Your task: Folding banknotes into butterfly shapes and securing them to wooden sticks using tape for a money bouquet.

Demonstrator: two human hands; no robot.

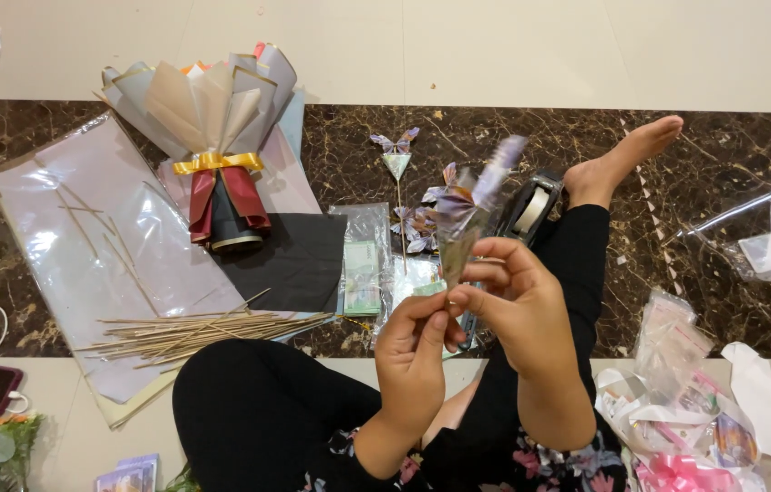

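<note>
Pinching the small folded paper cone point(455, 255) between both hands, we sit on the floor with the piece raised in front of us. Our left hand point(415, 364) has thumb and forefinger pressed together on the cone's lower tip, and our right hand point(520, 305) has its fingers curled and clamped around the side just above. A blurred paper butterfly point(486, 187) in purple shows at the top of the cone; its exact attachment we cannot tell.

To do this well, we judge it best to keep the tip gripped firmly with the left hand, so the fold stays tight, and let the right hand do the shaping with light pressure, lest the thin paper crease.

Beyond the hands, a finished butterfly on a stick point(396, 157) lies on the dark marble floor point(3, 264), with a tape dispenser point(531, 211) just beside our bare foot point(627, 157). A bundle of thin wooden sticks point(208, 333) lies near our left knee, partly on clear cellophane sheets point(98, 246). A wrapped bouquet point(212, 118) with a gold ribbon lies well apart, up to the left.
</note>
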